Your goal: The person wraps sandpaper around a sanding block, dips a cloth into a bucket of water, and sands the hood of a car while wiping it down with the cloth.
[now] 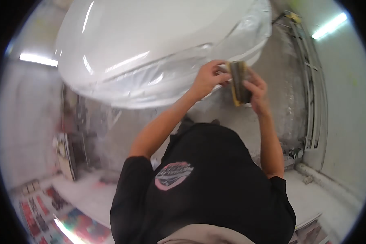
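Note:
A dark block with yellow edges [239, 83] is held upright between my hands, in front of the car's masked edge. My right hand [258, 90] grips its right side, thumb on its dark face. At its upper left edge my left hand [210, 77] has bent fingers and thumb touching the yellow rim. Beyond the hands lies a glossy white car panel [150, 32], with clear plastic sheeting [166, 75] along its near edge. The far sides of the block and some of my fingertips are hidden.
A metal rack [311, 81] runs along the right wall. Boards and a stand [65, 156] are at the left. Grey floor [124, 134] shows around my body, with a pipe [333, 183] low at the right. Colourful printed sheets [40, 205] lie at lower left.

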{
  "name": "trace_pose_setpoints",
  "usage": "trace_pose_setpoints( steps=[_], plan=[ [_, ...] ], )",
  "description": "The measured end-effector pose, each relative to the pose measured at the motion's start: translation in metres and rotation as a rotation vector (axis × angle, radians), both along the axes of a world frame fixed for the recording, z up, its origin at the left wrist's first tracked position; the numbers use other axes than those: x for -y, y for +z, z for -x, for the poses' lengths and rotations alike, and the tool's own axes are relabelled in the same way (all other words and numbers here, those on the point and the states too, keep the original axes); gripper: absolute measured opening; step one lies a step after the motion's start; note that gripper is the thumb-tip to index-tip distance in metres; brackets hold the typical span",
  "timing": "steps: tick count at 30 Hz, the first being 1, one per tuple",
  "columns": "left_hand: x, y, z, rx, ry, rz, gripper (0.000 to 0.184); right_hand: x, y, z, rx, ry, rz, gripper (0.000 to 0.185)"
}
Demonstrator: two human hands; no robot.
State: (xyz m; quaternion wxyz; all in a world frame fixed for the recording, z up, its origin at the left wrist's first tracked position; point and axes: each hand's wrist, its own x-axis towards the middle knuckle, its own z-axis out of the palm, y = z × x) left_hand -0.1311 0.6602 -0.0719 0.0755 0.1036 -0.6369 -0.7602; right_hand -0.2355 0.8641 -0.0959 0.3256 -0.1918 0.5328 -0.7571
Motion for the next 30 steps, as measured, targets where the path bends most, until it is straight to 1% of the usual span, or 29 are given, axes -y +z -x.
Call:
trace_pose_setpoints(
  steps=[1,4,7,10,13,16,20,22,23,26,28,29,30],
  plan=[
    [0.002,0.002,-0.001,0.0,-0.036,0.02,0.057,0.002,0.002,-0.003,-0.002,0.032,0.0,0.063],
    [0.002,0.005,-0.006,-0.038,-0.092,0.038,0.053,0.004,-0.01,-0.007,0.056,0.029,-0.027,0.064],
    [0.006,0.007,-0.014,-0.047,-0.125,-0.064,0.056,0.006,0.001,-0.013,0.075,0.147,-0.037,0.063],
    [0.011,0.003,-0.021,-0.036,-0.146,-0.028,0.061,0.009,-0.005,-0.01,-0.065,0.217,-0.19,0.057],
    [0.016,-0.009,-0.022,-0.064,-0.128,0.066,0.066,0.015,0.004,-0.019,-0.096,0.249,-0.323,0.05],
    [0.018,-0.015,-0.025,0.008,-0.145,0.07,0.07,0.019,0.002,-0.022,-0.031,0.276,-0.262,0.041],
    [0.019,-0.014,-0.023,0.054,-0.139,0.146,0.072,0.021,0.01,-0.023,-0.323,0.368,-0.415,0.038],
    [0.017,-0.022,-0.02,0.035,-0.11,0.224,0.071,0.023,0.002,-0.019,-0.436,0.393,-0.495,0.038],
    [0.015,-0.026,-0.016,0.022,-0.098,0.261,0.071,0.023,-0.001,-0.015,-0.409,0.404,-0.497,0.037],
    [0.013,-0.023,-0.019,0.126,-0.026,0.514,0.065,0.016,-0.016,-0.005,-0.349,0.417,-0.499,0.034],
    [0.026,-0.021,-0.016,0.174,-0.003,0.285,0.062,0.012,-0.033,0.001,-0.344,0.416,-0.485,0.033],
    [0.033,-0.02,-0.015,0.198,0.01,0.173,0.06,0.006,-0.042,0.005,-0.341,0.4,-0.572,0.032],
    [0.039,-0.018,-0.016,0.186,0.028,0.277,0.059,-0.001,-0.052,0.01,-0.338,0.385,-0.658,0.031]
  ],
)
